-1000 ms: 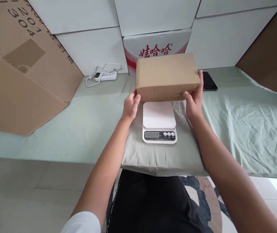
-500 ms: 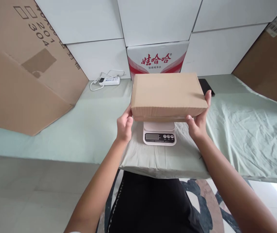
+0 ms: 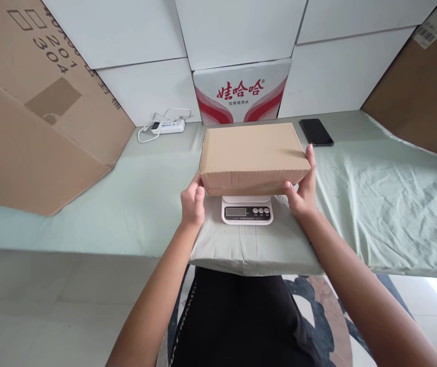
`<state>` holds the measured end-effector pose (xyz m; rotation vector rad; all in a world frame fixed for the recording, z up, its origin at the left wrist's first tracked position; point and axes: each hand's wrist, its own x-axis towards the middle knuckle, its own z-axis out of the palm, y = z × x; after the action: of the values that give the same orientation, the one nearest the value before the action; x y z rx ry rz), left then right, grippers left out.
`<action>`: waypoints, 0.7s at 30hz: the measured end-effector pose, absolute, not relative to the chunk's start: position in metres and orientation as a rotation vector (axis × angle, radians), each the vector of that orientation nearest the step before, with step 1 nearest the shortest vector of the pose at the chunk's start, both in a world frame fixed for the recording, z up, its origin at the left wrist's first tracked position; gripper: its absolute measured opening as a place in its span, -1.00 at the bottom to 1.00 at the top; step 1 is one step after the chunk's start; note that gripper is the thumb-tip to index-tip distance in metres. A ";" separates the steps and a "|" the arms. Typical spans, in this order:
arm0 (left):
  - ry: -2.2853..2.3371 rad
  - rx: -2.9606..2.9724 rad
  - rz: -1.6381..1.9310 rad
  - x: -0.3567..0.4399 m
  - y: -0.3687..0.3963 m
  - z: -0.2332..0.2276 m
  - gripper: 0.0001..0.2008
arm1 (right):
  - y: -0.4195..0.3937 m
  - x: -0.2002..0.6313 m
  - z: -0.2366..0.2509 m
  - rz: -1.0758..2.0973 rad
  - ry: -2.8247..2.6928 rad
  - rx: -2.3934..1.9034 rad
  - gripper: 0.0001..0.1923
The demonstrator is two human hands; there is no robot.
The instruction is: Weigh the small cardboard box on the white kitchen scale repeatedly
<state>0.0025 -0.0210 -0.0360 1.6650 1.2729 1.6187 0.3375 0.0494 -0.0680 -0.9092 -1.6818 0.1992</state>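
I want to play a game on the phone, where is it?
The black phone lies flat on the green sheet, toward the back right, just behind the right hand and right of the red and white carton.

Both forearms are bare to the lower edge of the frame, the left hand and right hand wear no gloves or rings, and black clothing covers the lap at bottom centre.

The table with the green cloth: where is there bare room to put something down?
Bare cloth lies between the big leaning carton and the left hand. More lies right of the right hand, below the phone. The middle is crowded: cardboard box over the scale.
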 end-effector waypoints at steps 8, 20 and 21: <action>1.284 1.697 1.633 0.003 -0.022 -0.037 -0.18 | 0.050 0.335 -0.068 0.223 -1.644 -0.929 0.23; 1.292 1.657 1.628 0.003 -0.019 -0.040 -0.15 | 0.044 0.333 -0.060 0.177 -1.647 -0.913 0.25; 1.283 1.619 1.655 0.002 -0.018 -0.040 -0.15 | 0.044 0.333 -0.061 0.174 -1.633 -0.919 0.24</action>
<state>0.0024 -0.0178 -0.0401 1.6190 1.2827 1.6552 0.3328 0.0439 -0.0605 -0.9188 -1.6329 0.1742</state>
